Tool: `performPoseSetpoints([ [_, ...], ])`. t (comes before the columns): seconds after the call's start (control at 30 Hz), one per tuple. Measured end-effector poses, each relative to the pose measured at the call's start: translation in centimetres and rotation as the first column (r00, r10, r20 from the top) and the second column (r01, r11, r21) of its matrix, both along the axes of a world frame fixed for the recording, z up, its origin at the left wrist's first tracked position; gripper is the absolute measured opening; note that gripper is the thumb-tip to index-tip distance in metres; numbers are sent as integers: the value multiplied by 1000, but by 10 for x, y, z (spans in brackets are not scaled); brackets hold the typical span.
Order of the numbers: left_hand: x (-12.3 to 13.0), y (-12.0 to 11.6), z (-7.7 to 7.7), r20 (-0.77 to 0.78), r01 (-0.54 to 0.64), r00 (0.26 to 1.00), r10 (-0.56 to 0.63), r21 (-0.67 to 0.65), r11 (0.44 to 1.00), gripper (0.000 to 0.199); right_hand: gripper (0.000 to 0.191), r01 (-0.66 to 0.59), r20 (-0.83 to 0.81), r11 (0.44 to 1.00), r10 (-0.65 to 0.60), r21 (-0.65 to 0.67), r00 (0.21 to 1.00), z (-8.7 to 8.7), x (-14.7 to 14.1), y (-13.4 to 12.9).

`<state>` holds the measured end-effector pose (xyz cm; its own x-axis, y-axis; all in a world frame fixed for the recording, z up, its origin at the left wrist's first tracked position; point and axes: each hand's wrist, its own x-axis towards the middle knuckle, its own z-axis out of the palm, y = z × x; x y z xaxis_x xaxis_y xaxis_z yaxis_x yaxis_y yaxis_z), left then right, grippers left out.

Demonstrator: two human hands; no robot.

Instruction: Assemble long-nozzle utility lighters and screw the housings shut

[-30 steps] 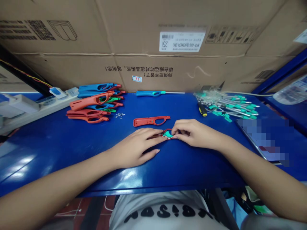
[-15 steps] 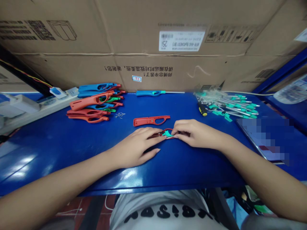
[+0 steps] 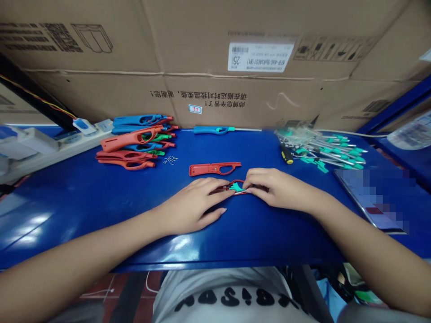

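My left hand (image 3: 198, 204), fingers extended, likely steadies the red plastic handle shell (image 3: 239, 181) midway between the glossy blue counter (image 3: 134, 242)'s front and back edges, while my right hand (image 3: 276, 188)'s fingers close beside its green plastic insert (image 3: 236, 186) (can't tell on what).

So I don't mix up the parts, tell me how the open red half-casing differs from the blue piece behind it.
The red half-casing shows its hollow inside; the blue piece shows a smooth outer side.
The blue piece has a teal part and a thin rod at its right end; the red half-casing has neither there.
The blue piece lies by the cardboard, the red half-casing nearer the front.
Both have a looped opening.
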<state>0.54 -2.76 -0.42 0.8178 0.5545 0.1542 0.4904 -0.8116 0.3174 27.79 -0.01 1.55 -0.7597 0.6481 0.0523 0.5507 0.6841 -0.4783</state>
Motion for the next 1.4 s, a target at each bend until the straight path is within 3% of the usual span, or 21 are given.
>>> performPoseSetpoints([
  [0.33,1,1,0,7,17,1000,-17,24,1000,48,18,22,34,998,-24,52,999,-2,-2,0],
  [0.57,0,2,-1,-2,16,1000,-16,20,1000,48,17,-33,-51,999,32,-15,998,-2,3,2],
  [1.4,-1,2,-3,20,37,999,-38,52,998,46,15,-49,-127,998,44,-40,991,-7,3,7],
])
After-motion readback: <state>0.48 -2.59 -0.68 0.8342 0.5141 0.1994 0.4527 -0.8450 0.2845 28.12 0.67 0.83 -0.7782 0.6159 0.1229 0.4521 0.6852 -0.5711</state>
